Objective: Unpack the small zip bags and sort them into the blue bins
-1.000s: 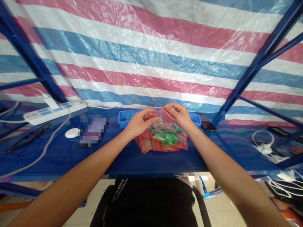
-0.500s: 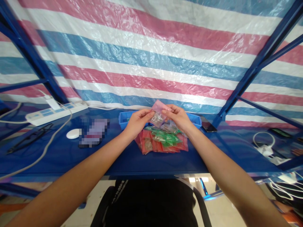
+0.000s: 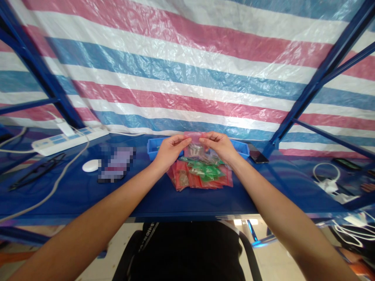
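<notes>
The left hand point(image 3: 172, 150) and the right hand point(image 3: 219, 145) each pinch a side of a small pink bag point(image 3: 195, 149) between thumb and fingers. The bag lies directly between the two hands, its contents, small and silvery, gathered below the pinching thumbs. Its lower edge overlaps the far side of a pile in view; whether it touches the pile cannot be told. In that pile on the table point(image 3: 187, 203), green bags point(image 3: 205, 171) lie on top of red bags point(image 3: 215, 182). Beyond the hands sits a blue tray point(image 3: 240, 148), its ends showing left and right. A dark phone point(image 3: 258, 153) lies just right of the tray.
</notes>
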### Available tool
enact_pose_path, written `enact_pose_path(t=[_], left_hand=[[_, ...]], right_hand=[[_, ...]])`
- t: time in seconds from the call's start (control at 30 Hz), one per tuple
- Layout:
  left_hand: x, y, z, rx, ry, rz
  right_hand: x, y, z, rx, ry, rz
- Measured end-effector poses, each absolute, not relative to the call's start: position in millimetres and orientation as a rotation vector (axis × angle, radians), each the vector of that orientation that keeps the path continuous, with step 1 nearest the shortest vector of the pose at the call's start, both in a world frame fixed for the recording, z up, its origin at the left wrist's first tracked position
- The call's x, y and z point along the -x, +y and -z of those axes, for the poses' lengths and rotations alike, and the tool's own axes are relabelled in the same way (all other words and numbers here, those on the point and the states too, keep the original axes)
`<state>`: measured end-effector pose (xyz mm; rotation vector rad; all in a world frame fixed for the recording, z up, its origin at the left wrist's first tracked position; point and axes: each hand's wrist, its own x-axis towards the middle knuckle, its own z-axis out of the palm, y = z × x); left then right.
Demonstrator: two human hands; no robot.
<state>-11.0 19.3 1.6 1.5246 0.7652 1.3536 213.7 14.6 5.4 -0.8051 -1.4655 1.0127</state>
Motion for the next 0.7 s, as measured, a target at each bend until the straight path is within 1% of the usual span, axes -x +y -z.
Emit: enact_pose_path(t=[0.27, 0.47, 0.57, 0.7], left_hand=[[12, 25, 1, -1.515, 0.789, -1.380], [17, 30, 2, -1.771, 0.856, -1.607], [14, 21, 1, -1.960, 0.815, -1.484], [7, 9, 0, -2.104, 0.702, -1.365]], right_hand=[[-218, 21, -2, 0.802, -1.468, -0.976], [-218, 26, -1, 0.788, -1.304, -0.902], [-210, 20, -1, 0.791, -1.315, -0.911], [-196, 8, -1, 0.712, -1.422, -1.032]])
